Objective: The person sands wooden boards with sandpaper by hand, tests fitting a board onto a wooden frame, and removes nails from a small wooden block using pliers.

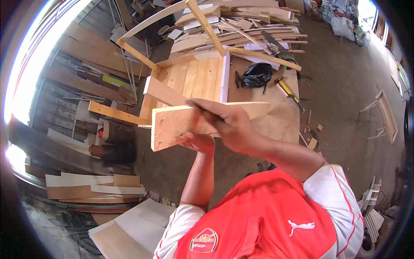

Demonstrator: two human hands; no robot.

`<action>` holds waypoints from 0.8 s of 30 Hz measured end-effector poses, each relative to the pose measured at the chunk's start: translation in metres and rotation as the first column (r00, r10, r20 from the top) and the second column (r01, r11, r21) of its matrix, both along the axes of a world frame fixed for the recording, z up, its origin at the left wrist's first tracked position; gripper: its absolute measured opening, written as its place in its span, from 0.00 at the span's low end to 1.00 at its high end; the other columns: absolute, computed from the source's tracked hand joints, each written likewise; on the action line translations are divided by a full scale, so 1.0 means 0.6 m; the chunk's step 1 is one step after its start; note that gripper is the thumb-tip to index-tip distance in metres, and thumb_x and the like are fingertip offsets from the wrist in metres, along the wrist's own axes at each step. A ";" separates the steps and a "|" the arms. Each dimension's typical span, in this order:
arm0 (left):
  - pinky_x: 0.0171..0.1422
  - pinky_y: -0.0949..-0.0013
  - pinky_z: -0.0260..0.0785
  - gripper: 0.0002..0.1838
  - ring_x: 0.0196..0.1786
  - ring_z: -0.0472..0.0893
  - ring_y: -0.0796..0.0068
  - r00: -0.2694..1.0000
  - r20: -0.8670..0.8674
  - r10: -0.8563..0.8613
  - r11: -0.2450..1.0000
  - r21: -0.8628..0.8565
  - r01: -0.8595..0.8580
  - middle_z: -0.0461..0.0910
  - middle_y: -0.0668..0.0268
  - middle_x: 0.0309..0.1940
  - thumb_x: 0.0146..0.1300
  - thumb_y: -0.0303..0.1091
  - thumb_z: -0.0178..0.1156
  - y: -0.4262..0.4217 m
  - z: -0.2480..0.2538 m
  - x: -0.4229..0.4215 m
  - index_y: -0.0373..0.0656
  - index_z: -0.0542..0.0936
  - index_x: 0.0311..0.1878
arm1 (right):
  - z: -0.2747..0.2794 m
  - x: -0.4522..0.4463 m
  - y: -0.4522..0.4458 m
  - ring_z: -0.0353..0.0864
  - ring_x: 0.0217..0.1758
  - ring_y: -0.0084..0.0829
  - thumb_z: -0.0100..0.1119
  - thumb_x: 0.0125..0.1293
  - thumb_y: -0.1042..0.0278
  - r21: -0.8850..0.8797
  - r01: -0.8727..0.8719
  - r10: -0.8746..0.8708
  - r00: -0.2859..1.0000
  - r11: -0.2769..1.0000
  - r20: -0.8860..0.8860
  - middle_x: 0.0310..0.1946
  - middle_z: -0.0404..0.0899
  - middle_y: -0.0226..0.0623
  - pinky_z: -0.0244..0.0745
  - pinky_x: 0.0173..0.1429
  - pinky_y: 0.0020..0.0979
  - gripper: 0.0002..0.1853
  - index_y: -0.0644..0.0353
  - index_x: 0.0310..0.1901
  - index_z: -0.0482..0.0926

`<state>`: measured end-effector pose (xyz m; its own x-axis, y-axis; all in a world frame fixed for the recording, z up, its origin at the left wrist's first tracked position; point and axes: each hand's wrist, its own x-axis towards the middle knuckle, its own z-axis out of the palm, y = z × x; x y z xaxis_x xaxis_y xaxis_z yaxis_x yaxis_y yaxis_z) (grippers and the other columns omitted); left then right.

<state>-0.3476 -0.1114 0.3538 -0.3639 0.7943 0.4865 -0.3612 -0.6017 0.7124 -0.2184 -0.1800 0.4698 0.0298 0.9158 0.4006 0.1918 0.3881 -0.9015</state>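
A pale wooden board (169, 129) is raised in front of me, its broad rough face partly towards me. My left hand (199, 142) grips its lower edge from below, with the thumb against the face. My right hand (230, 125) is closed on the board nearer its middle, fingers reaching over the top edge and slightly blurred. Just behind the board, a second plank (166, 93) slants towards the right hand; its lower end is hidden. Beyond the hands is an upturned wooden table-like frame (189, 80) with slats and legs sticking up.
The frame rests on a plywood-topped workbench (282, 121). A black plastic bag (256, 75), a yellow-handled hammer (289, 93) and a handsaw (271, 41) lie on the right. Stacked timber (241, 21) fills the back. Sheet offcuts (95, 187) lie left; wood scraps (312, 142) litter the floor.
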 end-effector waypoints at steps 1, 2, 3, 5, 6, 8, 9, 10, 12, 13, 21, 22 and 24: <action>0.72 0.49 0.68 0.48 0.71 0.70 0.53 0.998 -0.030 0.049 0.998 0.031 -0.048 0.59 0.53 0.75 0.70 0.65 0.57 -0.002 0.014 0.004 0.44 0.49 0.78 | -0.047 0.015 0.008 0.82 0.50 0.18 0.54 0.76 0.74 -0.038 0.039 -0.038 0.999 0.999 0.015 0.49 0.87 0.39 0.76 0.55 0.23 0.21 0.57 0.68 0.75; 0.73 0.48 0.67 0.46 0.72 0.69 0.53 0.993 -0.057 0.100 0.993 0.062 -0.097 0.58 0.53 0.75 0.71 0.64 0.56 -0.005 0.028 0.007 0.45 0.48 0.78 | -0.095 0.033 0.019 0.82 0.51 0.19 0.54 0.77 0.73 -0.075 0.076 -0.073 0.997 0.994 0.030 0.49 0.87 0.38 0.76 0.55 0.23 0.20 0.57 0.68 0.76; 0.73 0.47 0.66 0.45 0.72 0.68 0.53 0.985 -0.081 0.153 0.985 0.093 -0.145 0.56 0.53 0.75 0.72 0.62 0.55 -0.007 0.042 0.011 0.46 0.47 0.78 | -0.105 0.041 0.022 0.83 0.51 0.19 0.54 0.77 0.73 -0.113 0.111 -0.106 0.993 0.987 0.045 0.49 0.87 0.38 0.76 0.55 0.23 0.20 0.56 0.68 0.76; 0.75 0.47 0.64 0.44 0.73 0.66 0.53 0.959 -0.145 0.245 0.969 0.066 -0.238 0.55 0.52 0.76 0.74 0.61 0.52 0.000 0.028 0.000 0.45 0.46 0.79 | -0.111 0.043 0.022 0.82 0.52 0.19 0.53 0.77 0.72 -0.111 0.107 -0.101 0.993 0.988 0.054 0.50 0.87 0.39 0.75 0.56 0.23 0.19 0.56 0.67 0.77; 0.76 0.47 0.62 0.43 0.74 0.66 0.53 0.946 -0.166 0.279 0.960 0.052 -0.274 0.54 0.51 0.76 0.75 0.61 0.50 0.003 0.020 -0.004 0.44 0.46 0.79 | -0.101 0.044 0.021 0.82 0.52 0.19 0.53 0.78 0.72 -0.106 0.113 -0.108 0.993 0.988 0.057 0.50 0.87 0.40 0.75 0.56 0.23 0.19 0.56 0.67 0.77; 0.77 0.47 0.60 0.42 0.75 0.64 0.53 0.936 -0.170 0.307 0.951 0.032 -0.306 0.53 0.50 0.77 0.77 0.60 0.47 0.007 0.007 -0.003 0.41 0.44 0.79 | -0.061 0.035 0.005 0.81 0.53 0.19 0.53 0.78 0.71 -0.130 0.089 -0.084 0.996 0.988 0.037 0.51 0.87 0.41 0.75 0.57 0.24 0.18 0.56 0.66 0.78; 0.78 0.47 0.60 0.42 0.75 0.63 0.53 0.931 -0.173 0.322 0.946 0.030 -0.322 0.52 0.49 0.77 0.78 0.59 0.45 0.008 0.004 -0.002 0.40 0.43 0.79 | -0.050 0.034 0.000 0.81 0.53 0.19 0.53 0.78 0.71 -0.143 0.079 -0.076 0.997 0.987 0.028 0.51 0.86 0.42 0.74 0.58 0.24 0.18 0.56 0.66 0.78; 0.78 0.47 0.59 0.42 0.76 0.63 0.54 0.922 -0.181 0.343 0.939 0.043 -0.340 0.51 0.49 0.77 0.78 0.59 0.44 0.008 0.007 -0.001 0.40 0.43 0.80 | -0.079 0.033 0.011 0.85 0.54 0.47 0.52 0.78 0.58 0.021 0.086 -0.084 0.993 0.996 -0.089 0.51 0.85 0.47 0.78 0.54 0.40 0.19 0.45 0.66 0.78; 0.79 0.46 0.57 0.42 0.77 0.60 0.54 0.957 -0.140 0.254 0.964 0.121 -0.238 0.49 0.50 0.78 0.78 0.60 0.42 0.006 0.026 0.009 0.42 0.41 0.80 | -0.134 0.058 0.016 0.86 0.53 0.47 0.52 0.78 0.58 -0.089 0.149 -0.150 0.989 0.985 -0.003 0.50 0.85 0.47 0.78 0.54 0.40 0.19 0.44 0.67 0.78; 0.80 0.46 0.56 0.42 0.78 0.59 0.54 0.971 -0.122 0.204 0.970 0.158 -0.184 0.48 0.51 0.79 0.78 0.61 0.41 0.005 0.036 0.014 0.43 0.40 0.81 | -0.163 0.075 0.018 0.86 0.52 0.47 0.51 0.78 0.59 -0.140 0.176 -0.172 0.984 0.974 0.042 0.50 0.85 0.47 0.78 0.53 0.40 0.19 0.44 0.67 0.77; 0.83 0.48 0.50 0.44 0.80 0.56 0.55 0.952 -0.159 0.262 0.963 0.109 -0.247 0.45 0.52 0.80 0.77 0.64 0.40 0.024 0.042 -0.003 0.44 0.39 0.81 | -0.151 0.090 0.020 0.85 0.55 0.29 0.52 0.79 0.67 -0.146 0.115 -0.121 0.992 0.983 -0.030 0.55 0.86 0.42 0.75 0.59 0.30 0.18 0.50 0.66 0.79; 0.83 0.48 0.49 0.45 0.80 0.56 0.55 0.955 -0.153 0.253 0.966 0.096 -0.241 0.45 0.52 0.80 0.77 0.65 0.40 0.023 0.049 0.003 0.45 0.39 0.81 | -0.172 0.096 0.022 0.85 0.52 0.35 0.51 0.79 0.63 -0.149 0.159 -0.160 0.987 0.976 0.003 0.52 0.86 0.44 0.76 0.55 0.34 0.18 0.47 0.66 0.79; 0.84 0.49 0.48 0.46 0.80 0.55 0.55 0.965 -0.143 0.219 0.973 0.103 -0.206 0.45 0.52 0.80 0.75 0.67 0.40 0.020 0.074 0.012 0.45 0.39 0.81 | -0.246 0.100 0.045 0.86 0.45 0.46 0.50 0.78 0.56 -0.144 0.234 -0.225 0.972 0.962 0.072 0.47 0.85 0.47 0.78 0.47 0.41 0.19 0.39 0.66 0.79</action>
